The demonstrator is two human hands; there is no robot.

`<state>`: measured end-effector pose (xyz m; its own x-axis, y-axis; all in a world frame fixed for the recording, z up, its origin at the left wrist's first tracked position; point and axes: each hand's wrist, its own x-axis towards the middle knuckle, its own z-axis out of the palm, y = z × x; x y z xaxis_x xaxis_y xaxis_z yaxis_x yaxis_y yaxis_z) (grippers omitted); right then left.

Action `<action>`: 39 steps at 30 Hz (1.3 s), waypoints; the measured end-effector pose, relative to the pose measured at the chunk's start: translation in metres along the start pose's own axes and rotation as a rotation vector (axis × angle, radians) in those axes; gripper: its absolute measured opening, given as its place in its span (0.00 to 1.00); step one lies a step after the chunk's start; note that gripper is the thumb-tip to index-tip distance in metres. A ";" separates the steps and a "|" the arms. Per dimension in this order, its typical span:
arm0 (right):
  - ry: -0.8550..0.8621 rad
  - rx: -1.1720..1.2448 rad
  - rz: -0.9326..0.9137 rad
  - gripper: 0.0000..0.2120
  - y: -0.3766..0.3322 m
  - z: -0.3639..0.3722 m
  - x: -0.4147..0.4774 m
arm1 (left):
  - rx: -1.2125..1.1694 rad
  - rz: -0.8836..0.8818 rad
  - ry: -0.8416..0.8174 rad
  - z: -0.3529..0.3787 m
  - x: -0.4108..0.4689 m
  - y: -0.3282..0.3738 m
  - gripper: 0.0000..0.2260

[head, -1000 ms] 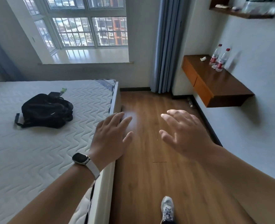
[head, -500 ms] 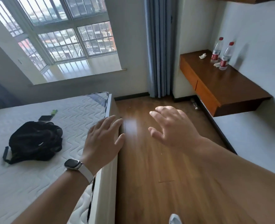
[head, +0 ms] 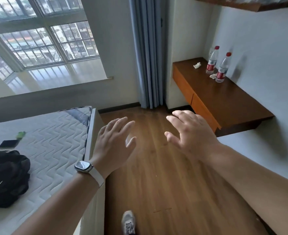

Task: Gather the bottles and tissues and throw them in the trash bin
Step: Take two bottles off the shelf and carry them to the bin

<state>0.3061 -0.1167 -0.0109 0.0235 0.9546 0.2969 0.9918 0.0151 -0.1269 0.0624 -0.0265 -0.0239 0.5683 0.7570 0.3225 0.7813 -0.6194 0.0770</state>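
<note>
Two clear bottles with red caps and red labels stand upright on a wall-mounted wooden desk (head: 224, 102) at the right: the far bottle (head: 212, 61) and the near bottle (head: 222, 68). One crumpled white tissue (head: 197, 65) lies left of the bottles, another tissue (head: 213, 76) lies at the near bottle's foot. My left hand (head: 113, 143), with a watch on its wrist, and my right hand (head: 190, 133) hover over the floor with spread fingers, holding nothing, well short of the desk. No trash bin is in view.
A bed with a bare quilted mattress (head: 51, 143) fills the left side, carrying a black backpack (head: 6, 177), a dark flat object (head: 9, 143) and a small green item (head: 20, 134). A blue curtain (head: 146, 53) hangs ahead. Wooden floor (head: 156, 184) runs between bed and desk. A shelf (head: 245, 4) hangs high on the right wall.
The view has moved forward and turned left; the desk and bottles appear nearer and larger. Both hands stay raised and empty, drifting slightly right in the frame.
</note>
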 end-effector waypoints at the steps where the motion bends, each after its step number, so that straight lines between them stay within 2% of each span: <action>1: 0.002 -0.005 0.011 0.28 0.003 0.005 0.009 | -0.002 0.017 -0.002 0.007 0.013 -0.006 0.23; 10: 0.012 -0.075 0.177 0.26 0.022 0.050 0.136 | -0.103 0.138 0.020 0.065 0.157 -0.087 0.23; 20: 0.017 -0.203 0.268 0.27 0.026 0.070 0.281 | -0.180 0.272 0.050 0.101 0.312 -0.171 0.22; 30: -0.020 -0.200 0.386 0.27 0.079 0.096 0.341 | -0.199 0.362 -0.010 0.142 0.408 -0.169 0.22; 39: -0.034 -0.112 0.424 0.25 0.188 0.137 0.416 | -0.148 0.375 -0.075 0.191 0.525 -0.129 0.21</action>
<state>0.4852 0.3237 -0.0411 0.4293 0.8785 0.2094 0.9028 -0.4108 -0.1273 0.3092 0.4910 -0.0443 0.8281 0.4825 0.2853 0.4737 -0.8745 0.1040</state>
